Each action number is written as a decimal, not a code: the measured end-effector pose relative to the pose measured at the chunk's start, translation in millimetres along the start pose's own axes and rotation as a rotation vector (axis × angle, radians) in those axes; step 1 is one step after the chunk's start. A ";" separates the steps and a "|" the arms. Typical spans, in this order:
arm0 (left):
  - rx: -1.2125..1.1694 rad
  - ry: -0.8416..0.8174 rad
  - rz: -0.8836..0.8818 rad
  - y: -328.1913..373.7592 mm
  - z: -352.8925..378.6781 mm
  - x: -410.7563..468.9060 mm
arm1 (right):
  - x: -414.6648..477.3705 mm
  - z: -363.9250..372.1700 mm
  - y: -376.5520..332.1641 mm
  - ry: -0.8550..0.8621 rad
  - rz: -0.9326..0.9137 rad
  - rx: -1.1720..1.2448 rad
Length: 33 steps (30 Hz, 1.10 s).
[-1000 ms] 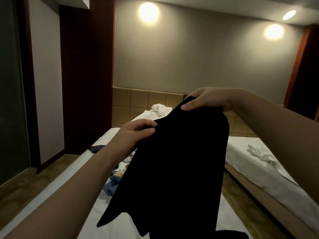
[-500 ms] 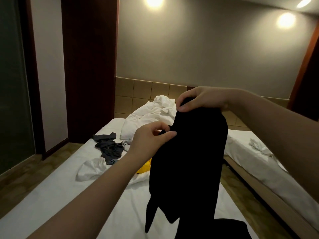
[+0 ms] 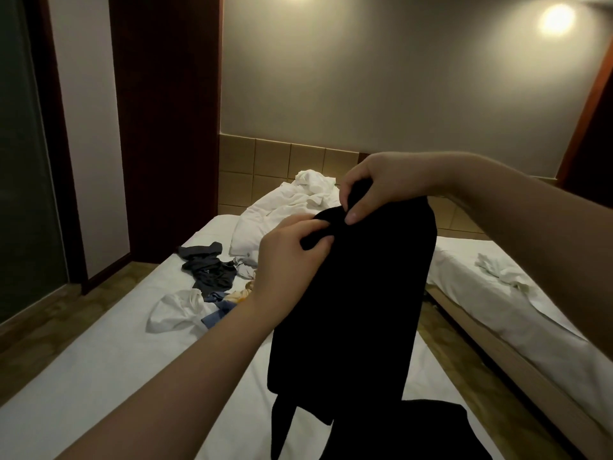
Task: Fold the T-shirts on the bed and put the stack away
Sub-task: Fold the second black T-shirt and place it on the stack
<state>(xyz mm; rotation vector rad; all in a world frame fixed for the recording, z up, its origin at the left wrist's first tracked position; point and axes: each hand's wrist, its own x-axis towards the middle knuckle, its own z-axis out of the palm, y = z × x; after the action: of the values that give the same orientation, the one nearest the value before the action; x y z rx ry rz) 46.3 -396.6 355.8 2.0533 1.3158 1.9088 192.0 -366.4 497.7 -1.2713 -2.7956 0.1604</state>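
A black T-shirt [image 3: 358, 310] hangs in the air above the white bed [image 3: 99, 360], its lower end trailing down onto the sheet. My left hand [image 3: 285, 257] pinches its top edge from the left. My right hand [image 3: 374, 184] grips the same top edge just above and to the right, the two hands nearly touching. Farther up the bed lie a dark grey garment [image 3: 209, 267], a crumpled white T-shirt [image 3: 175, 310] and a blue piece of clothing [image 3: 219, 313] partly hidden behind my left forearm.
A rumpled white duvet [image 3: 285, 207] is heaped at the head of the bed. A second bed [image 3: 497, 293] with a white cloth [image 3: 497, 267] stands to the right across a narrow floor gap. Dark wooden panels and a glass door are on the left.
My left hand has moved right and up along the shirt's top edge, close to my right hand. The shirt now hangs narrower. The view has tilted down, showing more of the bed.
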 end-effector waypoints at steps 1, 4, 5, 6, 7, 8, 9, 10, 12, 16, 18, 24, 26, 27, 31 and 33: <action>-0.001 -0.006 -0.007 -0.4 -1.4 0.0 | -1.2 0.2 0.7 -0.007 0.008 -0.002; -0.017 -0.050 -0.017 1.0 -3.0 -0.9 | -3.3 1.7 1.5 0.033 0.026 0.018; -0.024 -0.057 -0.030 1.5 -3.0 -0.9 | -4.0 2.2 1.0 0.050 0.032 0.017; -0.028 -0.054 -0.042 1.5 -3.3 -0.9 | -4.9 2.6 -0.1 0.062 0.039 0.013; -0.027 -0.049 -0.051 1.0 -3.4 -0.9 | -5.7 3.1 -1.1 0.065 0.047 0.007; -0.021 -0.049 -0.053 0.6 -3.8 -1.6 | -6.3 3.7 -2.2 0.061 0.057 -0.003; -0.010 -0.053 -0.053 0.6 -3.6 -2.7 | -6.6 4.3 -3.0 0.054 0.067 -0.015; 0.004 -0.058 -0.051 0.9 -3.1 -4.4 | -6.9 4.9 -4.0 0.050 0.077 -0.028; 0.055 -0.058 -0.028 2.7 -1.0 -8.2 | -7.0 5.6 -5.2 0.064 0.090 -0.050; 0.161 -0.049 0.064 4.6 4.7 -15.7 | -7.8 5.3 -6.1 0.110 0.097 -0.038; 0.180 -0.033 0.092 3.2 8.3 -19.0 | -8.4 5.2 -6.5 0.138 0.079 -0.029; 0.115 -0.030 0.149 -1.4 10.3 -19.4 | -9.2 4.0 -1.2 0.172 0.046 -0.004; 0.042 -0.064 0.106 -3.5 7.1 -15.4 | -10.1 2.2 2.5 0.163 0.043 -0.016; 0.030 -0.087 0.074 -5.4 5.3 -13.0 | -10.7 0.9 4.6 0.154 0.041 -0.018; 0.045 -0.240 0.007 -19.2 0.6 -12.3 | -10.2 -5.8 12.2 0.198 0.019 -0.017; 0.006 -0.274 -0.017 -26.2 1.5 -17.8 | -8.5 -10.1 13.5 0.285 0.005 0.002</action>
<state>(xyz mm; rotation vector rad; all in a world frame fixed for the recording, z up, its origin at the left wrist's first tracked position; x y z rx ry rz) 35.7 -389.7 326.8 2.2002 1.2695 1.5477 208.7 -363.2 505.9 -1.1937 -2.5497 -0.0172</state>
